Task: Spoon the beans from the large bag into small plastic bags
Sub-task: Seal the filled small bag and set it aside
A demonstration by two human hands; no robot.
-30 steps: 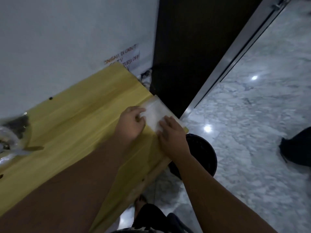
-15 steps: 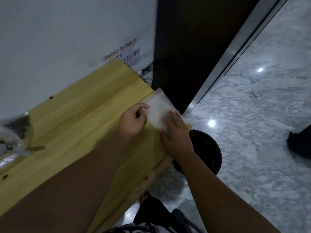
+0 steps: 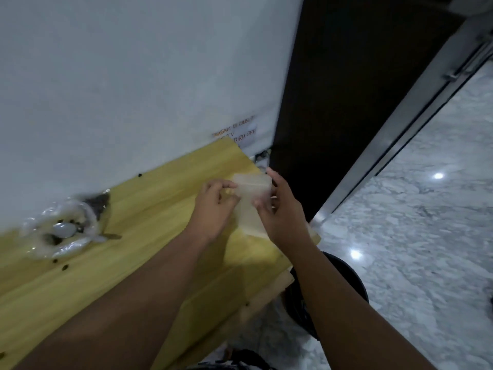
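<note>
A small clear plastic bag [image 3: 252, 190] is held up just above the right end of the yellow wooden table [image 3: 149, 217]. My left hand [image 3: 214, 209] pinches its left top edge and my right hand [image 3: 280, 209] grips its right side. At the far left of the table lies the large clear bag [image 3: 60, 231], open, with dark beans and a white spoon [image 3: 64, 229] in it. A few loose beans [image 3: 64, 267] lie on the wood near it.
A white wall runs along the table's back edge, with a paper notice [image 3: 237, 133] by the corner. Right of the table are a dark door panel [image 3: 346, 102] and a marble floor [image 3: 413, 236]. A black round bin [image 3: 344, 287] stands below the table's right end.
Both hands have lifted the small bag off the table end; it lay flat under them before. The camera has swung left, bringing the large bag further into view.
</note>
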